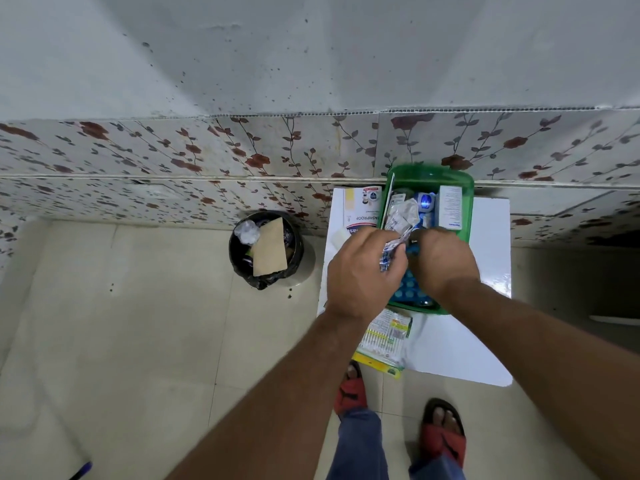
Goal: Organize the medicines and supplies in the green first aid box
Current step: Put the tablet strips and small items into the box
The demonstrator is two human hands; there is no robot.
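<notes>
The green first aid box (465, 188) stands open on a white table (491, 230) by the wall. Inside it are crumpled silver blister strips (401, 211), a small blue-and-white bottle (426, 201), an upright white carton (450, 207) and a blue blister pack (410, 289) at the near end. My left hand (363, 271) is over the box's left near part, closed around a silver foil strip (389, 256). My right hand (443, 259) is beside it inside the box, fingers curled down; what it grips is hidden.
A plaster box (362, 207) lies on the table left of the green box. A green-and-yellow sachet pack (386, 336) lies at the table's near edge. A black bin (266, 249) with cardboard and rubbish stands on the floor to the left. My sandalled feet are below.
</notes>
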